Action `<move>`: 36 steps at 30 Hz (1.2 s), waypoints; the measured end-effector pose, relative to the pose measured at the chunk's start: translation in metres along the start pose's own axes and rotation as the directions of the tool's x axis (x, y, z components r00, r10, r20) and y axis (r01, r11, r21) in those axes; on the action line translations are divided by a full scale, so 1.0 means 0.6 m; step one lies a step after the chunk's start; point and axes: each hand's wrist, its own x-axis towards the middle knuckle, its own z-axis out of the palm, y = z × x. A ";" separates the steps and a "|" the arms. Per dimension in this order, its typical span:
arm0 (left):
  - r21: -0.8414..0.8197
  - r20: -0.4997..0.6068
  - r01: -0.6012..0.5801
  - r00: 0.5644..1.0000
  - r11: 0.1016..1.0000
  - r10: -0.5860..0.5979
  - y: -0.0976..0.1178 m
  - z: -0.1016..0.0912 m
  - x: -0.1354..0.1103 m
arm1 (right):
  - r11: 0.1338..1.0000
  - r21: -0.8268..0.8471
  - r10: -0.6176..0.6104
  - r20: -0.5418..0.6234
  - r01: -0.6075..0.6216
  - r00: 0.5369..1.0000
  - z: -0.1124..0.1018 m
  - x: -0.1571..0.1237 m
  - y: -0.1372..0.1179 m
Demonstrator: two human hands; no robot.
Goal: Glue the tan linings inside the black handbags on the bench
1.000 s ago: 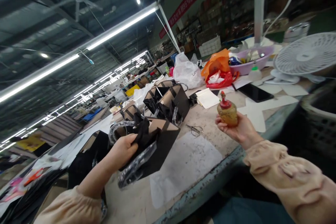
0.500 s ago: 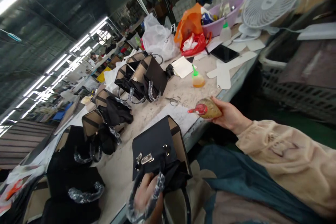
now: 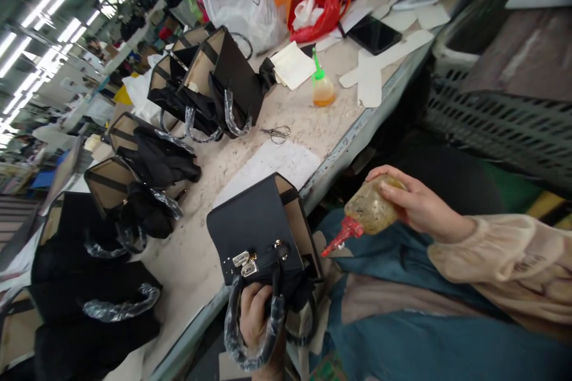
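Observation:
A black handbag (image 3: 250,223) with silver clasps lies at the table's near edge, its beige lining facing right. My left hand (image 3: 255,314) reaches through its plastic-wrapped handle (image 3: 233,333), with bent fingers gripping the bag just below the clasps. Some of those fingertips are hidden by black material. In my right hand (image 3: 413,202) is a yellowish squeeze bottle (image 3: 373,205), smeared with dark marks. Its red nozzle (image 3: 343,234) tilts down and left, apart from the bag, over my blue-and-brown apron (image 3: 379,303).
Several black handbags (image 3: 243,74) stand along the left of the table. Small scissors (image 3: 277,133), a green-tipped bottle (image 3: 323,88), a phone (image 3: 374,34) and a red bag (image 3: 319,15) lie farther back. A plastic crate (image 3: 496,131) is at right.
My right hand has brought the bottle down and closer to me, its nozzle now tipped downward. My left hand stays on the handbag. The view has turned downward.

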 end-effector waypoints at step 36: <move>-0.641 0.661 0.763 0.496 -0.080 -0.563 0.061 0.035 -0.120 | 0.513 0.411 0.620 0.429 -0.753 0.657 0.106 -0.080 0.107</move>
